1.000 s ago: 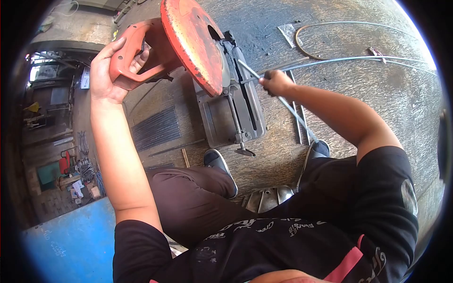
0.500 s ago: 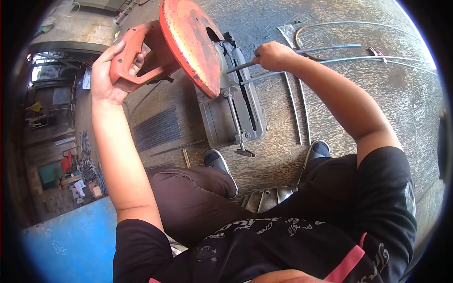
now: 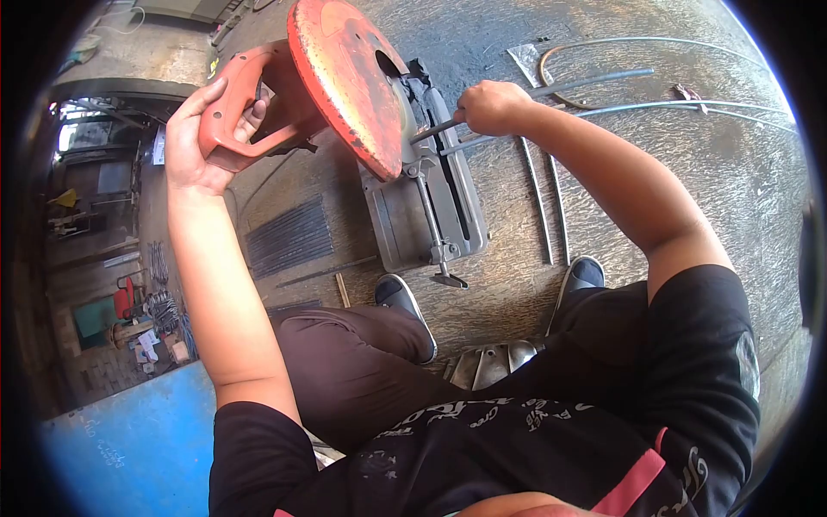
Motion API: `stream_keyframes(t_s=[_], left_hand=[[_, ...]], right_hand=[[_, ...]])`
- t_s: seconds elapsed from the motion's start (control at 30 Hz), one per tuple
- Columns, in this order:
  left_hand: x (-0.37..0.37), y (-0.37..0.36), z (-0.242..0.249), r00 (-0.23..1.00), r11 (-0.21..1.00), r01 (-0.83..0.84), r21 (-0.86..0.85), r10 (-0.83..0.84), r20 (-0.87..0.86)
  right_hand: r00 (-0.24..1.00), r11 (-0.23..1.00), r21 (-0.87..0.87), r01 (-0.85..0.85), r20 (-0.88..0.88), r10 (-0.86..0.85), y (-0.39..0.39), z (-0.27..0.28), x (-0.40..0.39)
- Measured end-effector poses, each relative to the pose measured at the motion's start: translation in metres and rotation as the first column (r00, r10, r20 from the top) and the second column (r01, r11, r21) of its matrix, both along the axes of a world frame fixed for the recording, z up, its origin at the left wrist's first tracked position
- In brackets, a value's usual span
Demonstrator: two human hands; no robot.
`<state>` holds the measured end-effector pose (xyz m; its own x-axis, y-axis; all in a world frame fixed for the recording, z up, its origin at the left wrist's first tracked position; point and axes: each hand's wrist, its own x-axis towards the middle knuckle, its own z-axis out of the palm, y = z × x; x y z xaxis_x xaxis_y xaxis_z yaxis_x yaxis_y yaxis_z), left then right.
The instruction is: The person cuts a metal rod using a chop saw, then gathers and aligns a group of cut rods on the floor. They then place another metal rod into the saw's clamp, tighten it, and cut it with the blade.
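My left hand (image 3: 200, 138) is wrapped around the orange D-shaped handle (image 3: 233, 103) of a chop saw. Its round orange blade guard (image 3: 345, 82), with chipped paint, stands raised over the grey metal base (image 3: 413, 211). My right hand (image 3: 494, 108) grips a metal rod (image 3: 594, 82). The rod's left end reaches the saw beside the guard; whether it touches the blade is hidden. On the base, a clamp screw (image 3: 428, 207) runs toward my feet. A second rod (image 3: 551, 115) passes through the saw area just below my right hand.
Long curved rods (image 3: 663, 43) stretch to the right across the worn floor. Two short straight rods (image 3: 548, 198) lie near my right shoe. A bundle of dark bars (image 3: 290, 237) rests left of the saw. A blue sheet (image 3: 138, 439) is at lower left.
My right hand has shifted slightly left and down with the rod, whose far end also moved left and down. The saw head and my left hand have barely moved.
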<state>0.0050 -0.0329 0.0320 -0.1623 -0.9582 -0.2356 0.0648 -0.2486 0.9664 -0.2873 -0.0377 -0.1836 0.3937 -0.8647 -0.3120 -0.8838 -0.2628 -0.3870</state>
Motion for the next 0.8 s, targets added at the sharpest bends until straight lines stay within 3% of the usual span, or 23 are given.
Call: stream_keyframes(t_s=[0.8], left_hand=[[-0.001,0.001,0.001,0.999,1.000,-0.026,-0.009,0.027,0.036]], right_hand=[[1.000,0.999,-0.033,0.028,0.009,-0.028,0.011,0.001,0.001]])
